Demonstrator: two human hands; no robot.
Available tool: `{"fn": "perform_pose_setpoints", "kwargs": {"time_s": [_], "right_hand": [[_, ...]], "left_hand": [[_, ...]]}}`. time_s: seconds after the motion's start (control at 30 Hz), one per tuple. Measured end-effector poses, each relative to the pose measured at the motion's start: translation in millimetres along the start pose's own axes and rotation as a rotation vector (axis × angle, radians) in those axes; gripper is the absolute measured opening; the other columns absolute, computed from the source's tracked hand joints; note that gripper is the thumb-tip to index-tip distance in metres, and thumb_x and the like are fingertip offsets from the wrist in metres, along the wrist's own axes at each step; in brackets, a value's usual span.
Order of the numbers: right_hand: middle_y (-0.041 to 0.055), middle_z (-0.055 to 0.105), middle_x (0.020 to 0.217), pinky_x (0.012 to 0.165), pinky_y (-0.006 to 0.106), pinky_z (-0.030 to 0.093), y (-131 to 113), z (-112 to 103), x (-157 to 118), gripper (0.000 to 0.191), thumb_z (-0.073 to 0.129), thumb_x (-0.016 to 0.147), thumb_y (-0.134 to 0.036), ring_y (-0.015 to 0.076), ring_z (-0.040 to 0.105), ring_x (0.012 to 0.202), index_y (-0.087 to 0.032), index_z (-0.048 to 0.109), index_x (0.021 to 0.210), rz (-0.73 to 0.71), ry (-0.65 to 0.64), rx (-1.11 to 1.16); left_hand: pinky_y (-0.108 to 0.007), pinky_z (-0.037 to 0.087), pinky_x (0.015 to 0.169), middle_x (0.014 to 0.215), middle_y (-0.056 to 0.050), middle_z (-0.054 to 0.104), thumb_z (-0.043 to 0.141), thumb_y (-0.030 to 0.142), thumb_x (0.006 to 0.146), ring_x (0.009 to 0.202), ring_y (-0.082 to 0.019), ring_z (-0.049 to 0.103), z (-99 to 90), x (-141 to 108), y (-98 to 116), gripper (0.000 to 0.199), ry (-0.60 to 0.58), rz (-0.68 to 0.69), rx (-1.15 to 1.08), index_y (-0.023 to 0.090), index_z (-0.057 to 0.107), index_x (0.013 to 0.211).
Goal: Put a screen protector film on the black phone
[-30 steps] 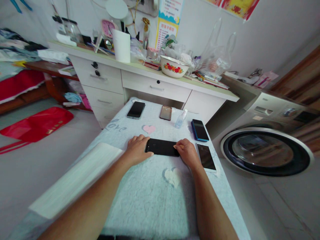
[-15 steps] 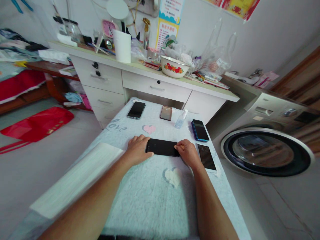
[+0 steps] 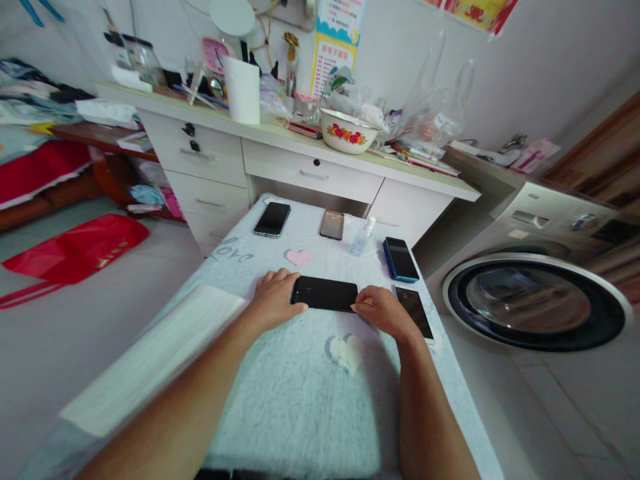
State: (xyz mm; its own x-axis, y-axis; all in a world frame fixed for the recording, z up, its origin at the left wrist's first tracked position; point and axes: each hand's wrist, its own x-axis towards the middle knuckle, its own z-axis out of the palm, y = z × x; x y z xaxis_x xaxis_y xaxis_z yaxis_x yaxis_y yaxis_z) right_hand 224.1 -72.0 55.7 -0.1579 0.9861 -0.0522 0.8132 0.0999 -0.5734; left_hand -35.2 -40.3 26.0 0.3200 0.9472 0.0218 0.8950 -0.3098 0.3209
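Note:
A black phone (image 3: 325, 294) lies sideways on the cloth-covered table (image 3: 300, 400). My left hand (image 3: 275, 300) grips its left end, the thumb at the near edge and the fingers at the far side. At the right end, my right hand (image 3: 377, 308) has its fingers pinched together against the phone's near right corner. To the right lies a white-edged phone (image 3: 415, 312), partly behind my right hand, and beyond it a blue-edged phone (image 3: 401, 259). Farther back are a clear spray bottle (image 3: 363, 237), a brownish phone case (image 3: 333, 225) and another dark phone (image 3: 273, 219).
A pale folded sheet (image 3: 155, 360) lies along the table's left side. Behind the table stands a desk (image 3: 200, 143) bearing a flowered bowl (image 3: 349, 132) and a paper roll (image 3: 242, 91). A washing machine (image 3: 540, 200) is at the right, a red bag (image 3: 83, 250) on the floor at left.
My right hand has shifted from the top of the phone's right end to its near right corner, with the wrist turned outward. My left hand and the phone are nearly unmoved.

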Motion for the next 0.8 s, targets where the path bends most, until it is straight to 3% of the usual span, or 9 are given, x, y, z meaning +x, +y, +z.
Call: {"fn": "perform_pose_setpoints", "kwargs": {"time_s": [0.2, 0.8], "right_hand": [[-0.0003, 0.059, 0.062, 0.053, 0.021, 0.034, 0.1, -2.5, -1.2, 0.012, 0.062, 0.073, -0.026, 0.0114, 0.051, 0.059, -0.016, 0.066, 0.07, 0.014, -0.024, 0.029], [0.0024, 0.061, 0.079, 0.068, 0.024, 0.037, 4.6, 20.3, 17.0, 0.008, 0.06, 0.079, -0.02, 0.0136, 0.055, 0.073, -0.018, 0.067, 0.075, -0.005, 0.308, -0.098]], "left_hand": [[-0.037, 0.035, 0.092, 0.118, -0.007, 0.054, 0.058, 0.048, 0.07, 0.106, -0.027, 0.048, 1.8, 0.2, -1.8, 0.055, 0.011, 0.004, 0.0, 0.023, 0.052, 0.119], [-0.037, 0.034, 0.091, 0.12, -0.007, 0.053, 0.058, 0.05, 0.07, 0.107, -0.028, 0.047, 3.6, 1.4, -2.2, 0.058, -0.002, -0.007, 0.011, 0.025, 0.051, 0.122]]}}
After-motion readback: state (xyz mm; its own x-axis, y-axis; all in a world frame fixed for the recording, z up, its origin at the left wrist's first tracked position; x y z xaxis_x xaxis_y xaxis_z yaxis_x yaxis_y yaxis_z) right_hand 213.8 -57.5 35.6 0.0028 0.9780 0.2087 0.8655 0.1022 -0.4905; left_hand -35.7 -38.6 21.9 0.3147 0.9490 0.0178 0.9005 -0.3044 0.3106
